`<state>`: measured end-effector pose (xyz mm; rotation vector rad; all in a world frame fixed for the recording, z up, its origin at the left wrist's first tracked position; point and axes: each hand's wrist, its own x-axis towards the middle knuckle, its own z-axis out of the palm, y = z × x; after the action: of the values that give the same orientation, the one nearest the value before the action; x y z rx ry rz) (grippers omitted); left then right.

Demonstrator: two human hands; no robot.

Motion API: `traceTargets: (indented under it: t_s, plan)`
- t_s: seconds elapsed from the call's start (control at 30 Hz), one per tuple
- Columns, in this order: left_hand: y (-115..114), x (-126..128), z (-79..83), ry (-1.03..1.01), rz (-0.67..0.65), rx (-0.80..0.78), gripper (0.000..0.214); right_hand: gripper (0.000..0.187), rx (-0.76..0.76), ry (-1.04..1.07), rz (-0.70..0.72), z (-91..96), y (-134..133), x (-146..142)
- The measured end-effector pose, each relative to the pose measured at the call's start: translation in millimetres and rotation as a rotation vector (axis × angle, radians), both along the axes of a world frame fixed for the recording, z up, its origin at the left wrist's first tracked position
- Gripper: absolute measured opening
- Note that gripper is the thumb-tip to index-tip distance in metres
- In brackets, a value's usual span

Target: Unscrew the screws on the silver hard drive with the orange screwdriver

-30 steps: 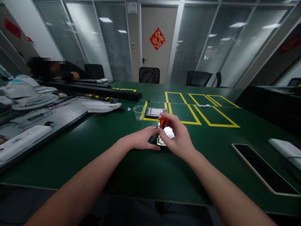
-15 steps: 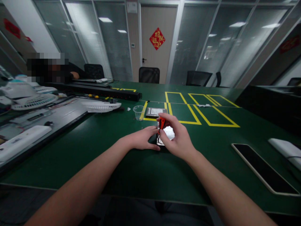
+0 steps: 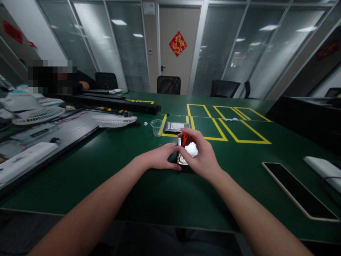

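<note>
The left hand (image 3: pixel 163 156) spreads thumb and fingers wide at the left edge of the drive (image 3: pixel 193 150) on the desk (image 3: pixel 165 199), probably to brace it, though whether they grip I cannot tell. The right hand (image 3: pixel 200 153) closes its fingers around the screwdriver (image 3: pixel 184 139), held near upright over the drive, likely for control; it hides the tip and part of the drive, whose bright top shows little detail.

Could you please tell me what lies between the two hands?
In the head view, a shiny device lies between the left hand and right hand, which grips an orange tool.
</note>
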<state>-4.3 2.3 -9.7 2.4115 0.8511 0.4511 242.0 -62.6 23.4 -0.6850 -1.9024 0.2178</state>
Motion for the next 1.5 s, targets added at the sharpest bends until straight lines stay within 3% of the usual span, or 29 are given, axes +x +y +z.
traceTargets:
  t_s: [0.3,0.53,0.87,1.5]
  plan:
    - [-0.6,0.9,3.2,0.009,-0.011,0.003,0.094,0.066,0.003,0.019,0.032,0.7,-1.8,-1.1]
    - [-1.3,0.6,5.0,0.010,-0.023,0.008,0.089,0.076,-0.035,0.003,0.010,0.4,-2.4,-0.7]
    - [0.9,-0.3,0.5,0.000,-0.005,-0.006,0.087,0.059,-0.034,0.004,-0.002,0.6,0.2,-0.3]
    - [2.1,-1.0,1.3,0.024,0.010,-0.033,0.089,0.070,0.011,0.002,0.046,0.6,-1.1,-1.4]
